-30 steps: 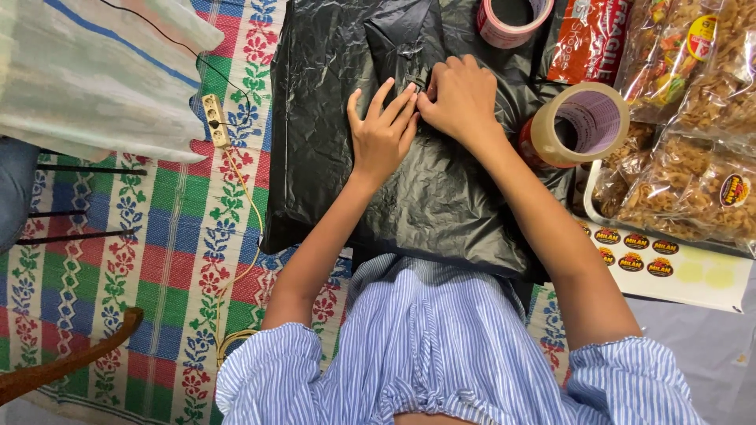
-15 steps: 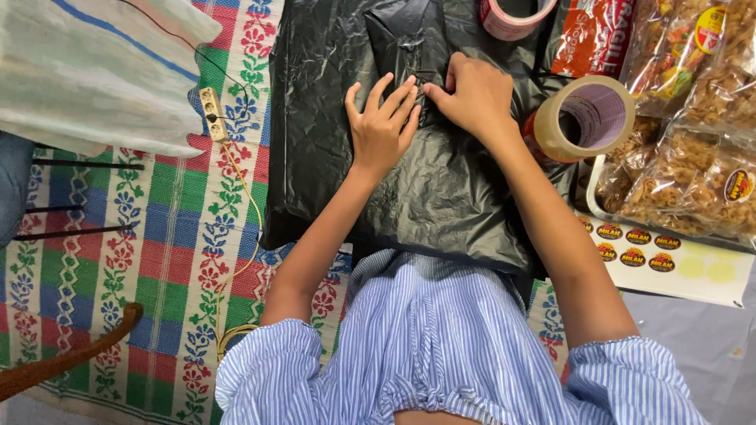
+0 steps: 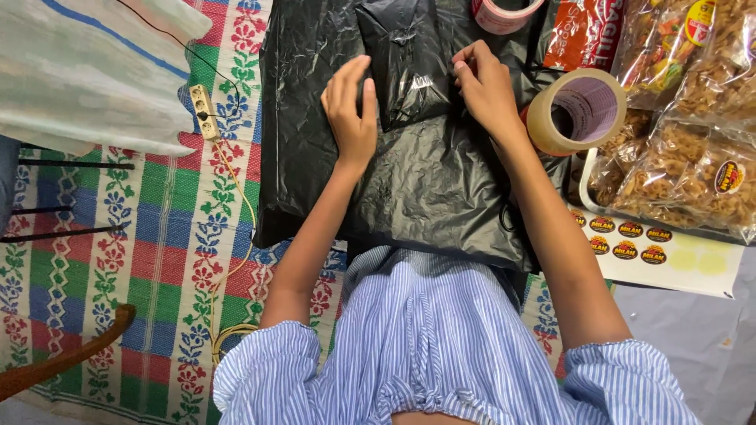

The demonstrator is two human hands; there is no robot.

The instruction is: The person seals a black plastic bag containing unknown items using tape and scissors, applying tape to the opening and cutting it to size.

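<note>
While both hands work over the black plastic, a small black plastic parcel [image 3: 409, 63] lies on top of a larger sheet of black plastic bags [image 3: 409, 181], which is spread on a woven floor mat [image 3: 150, 236] patterned in red, green, blue and white. The parcel sits toward the far edge of the black sheet, between the two hands.

Left hand [image 3: 352, 110]: released, fingers extended and close together, palm down. It rests on the black sheet just beside the left edge of the parcel; whether it touches the parcel itself cannot be told.

Right hand [image 3: 484, 86]: fingers curled, with the fingertips [image 3: 461, 67] pinched at the right edge of the parcel. It appears to grasp a fold of the plastic there, though the exact grip is hidden by the fingers.

Surrounding items:
- A roll of clear-brown packing tape [image 3: 577, 110] stands just beside the right wrist, at the right edge of the black sheet.
- A second roll of tape, white and pink [image 3: 504, 12], lies at the far edge, partly cut off.
- Clear bags of fried snacks [image 3: 693, 165] are stacked to the right, some in a pale tray.
- A sheet of round stickers [image 3: 654, 252] lies near the tray, on the near side.
- A white power strip [image 3: 203, 110] with a cord rests on the mat left of the black sheet.
- A striped cloth [image 3: 87, 71] covers the far left corner of the mat.
</note>
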